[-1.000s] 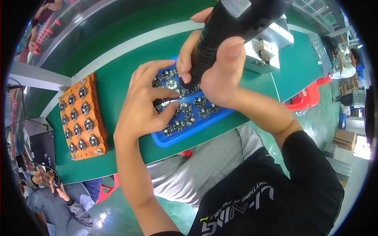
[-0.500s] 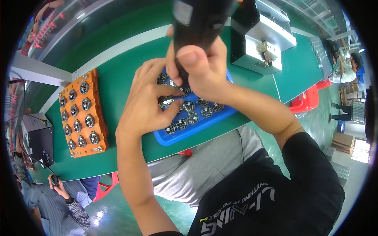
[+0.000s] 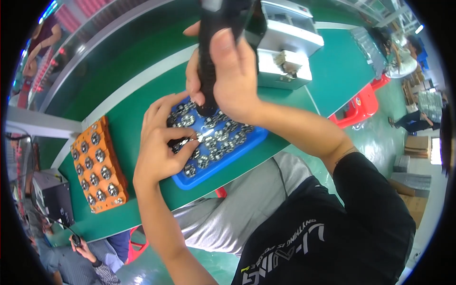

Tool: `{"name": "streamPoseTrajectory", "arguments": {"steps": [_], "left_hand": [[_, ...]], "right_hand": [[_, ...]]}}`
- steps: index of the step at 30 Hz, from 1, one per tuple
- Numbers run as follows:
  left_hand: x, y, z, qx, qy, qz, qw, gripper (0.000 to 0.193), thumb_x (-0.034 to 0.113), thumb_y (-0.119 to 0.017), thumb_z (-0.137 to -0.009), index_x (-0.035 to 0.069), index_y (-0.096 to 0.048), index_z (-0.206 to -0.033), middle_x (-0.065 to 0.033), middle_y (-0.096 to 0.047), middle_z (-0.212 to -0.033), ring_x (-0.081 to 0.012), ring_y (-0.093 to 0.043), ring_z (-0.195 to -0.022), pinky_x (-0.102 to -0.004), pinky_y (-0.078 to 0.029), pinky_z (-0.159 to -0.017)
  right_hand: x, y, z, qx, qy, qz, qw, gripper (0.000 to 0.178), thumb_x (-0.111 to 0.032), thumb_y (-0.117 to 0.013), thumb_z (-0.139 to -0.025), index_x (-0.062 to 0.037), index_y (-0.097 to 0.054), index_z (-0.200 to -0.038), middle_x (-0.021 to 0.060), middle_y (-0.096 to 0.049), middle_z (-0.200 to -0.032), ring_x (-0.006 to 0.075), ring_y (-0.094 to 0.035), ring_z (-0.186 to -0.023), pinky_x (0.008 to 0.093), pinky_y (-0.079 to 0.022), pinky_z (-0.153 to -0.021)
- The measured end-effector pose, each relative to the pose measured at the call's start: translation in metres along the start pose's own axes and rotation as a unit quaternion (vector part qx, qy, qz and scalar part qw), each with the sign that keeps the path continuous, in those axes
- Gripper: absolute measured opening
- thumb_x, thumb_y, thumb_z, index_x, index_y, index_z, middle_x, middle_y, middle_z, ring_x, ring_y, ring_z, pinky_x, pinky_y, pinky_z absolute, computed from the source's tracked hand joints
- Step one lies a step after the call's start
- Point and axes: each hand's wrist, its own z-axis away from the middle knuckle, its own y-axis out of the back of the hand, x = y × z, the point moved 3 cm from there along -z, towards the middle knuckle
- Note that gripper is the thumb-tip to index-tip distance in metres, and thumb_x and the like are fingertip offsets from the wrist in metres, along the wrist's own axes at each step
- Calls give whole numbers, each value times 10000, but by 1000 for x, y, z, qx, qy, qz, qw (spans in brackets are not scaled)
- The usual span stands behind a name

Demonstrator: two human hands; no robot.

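Note:
A blue tray (image 3: 187, 183) on the bench holds several small round circuit boards (image 3: 203, 162). My right hand (image 3: 237, 83) is wrapped round a thick black handheld tool (image 3: 208, 66), held upright with its lower end over the tray. A bright patch of light falls on the boards just below the tool. At the left side of the tray, the thumb and index finger of my left hand (image 3: 159, 137) are pinched on a small round circuit board (image 3: 198, 138), partly covered by the fingers. The tool's upper end runs out of the picture.
An orange fixture (image 3: 116, 173) with rows of round boards lies on the green bench to the left. Beyond it stands a dark box (image 3: 53, 195) with a cable, near a co-worker's hand (image 3: 86, 252). A white machine (image 3: 285, 71) stands back right; a red stool (image 3: 359, 107) is beside the bench.
The view has shifted, so bench things sit differently in it. The tool has lifted away from my left fingers, uncovering more of the tray; a bright spot now shows beneath it.

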Motion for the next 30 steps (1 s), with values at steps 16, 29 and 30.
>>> {"name": "streamPoseTrajectory", "arguments": {"steps": [16, 29, 30], "left_hand": [[2, -2, -4, 17, 0, 33, 999, 130, 52, -844, -652, 50, -819, -780, -142, -628, -1382, -360, -541, -1282, -469, -409, -1088], [-7, 2, -2, 24, 13, 70, 997, 308, -28, -568, -665, 8, -806, -858, -161, -606, -1391, -364, -526, -1282, -424, -482, -1024], [-9, 2, 1, 25, 19, 69, 997, 308, -28, -568, -665, 8, -806, -858, -161, -606, -1391, -364, -526, -1282, -424, -482, -1024]], "right_hand": [[-53, 146, -36, -109, 300, -261, 911, 519, -558, -403, -1091, -48, -474, -1153, 72, -515, -569, 160, -491, -407, 287, -417, -400], [-21, 65, -32, -270, 214, -478, 808, 699, -745, -311, -1023, -89, -448, -1222, 71, -477, -547, 184, -449, -383, 321, -426, -426], [-14, 42, -21, -268, 182, -503, 801, 738, -764, -311, -1010, -75, -443, -1238, 81, -491, -547, 190, -458, -387, 323, -426, -429]]}}
